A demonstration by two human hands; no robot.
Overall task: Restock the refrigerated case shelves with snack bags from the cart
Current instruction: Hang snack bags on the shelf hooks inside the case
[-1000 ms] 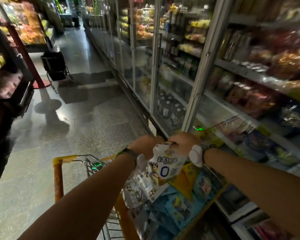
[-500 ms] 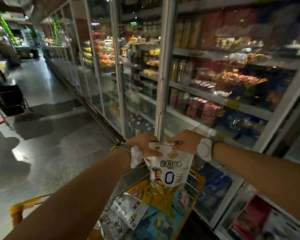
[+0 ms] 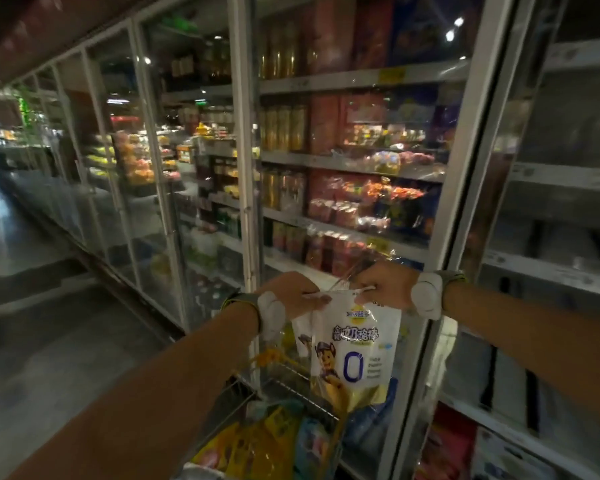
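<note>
Refrigerated case (image 3: 361, 168) ahead, glass doors, shelves packed. Cart (image 3: 278, 386) low in front, loaded with bags. Snack bag (image 3: 350, 351), white, hanging above cart, before the case. Left hand (image 3: 293, 294) and right hand (image 3: 383, 289) each pinching its top edge.

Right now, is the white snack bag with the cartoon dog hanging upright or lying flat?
Upright: both hands pinch the white snack bag by its top edge.
</note>
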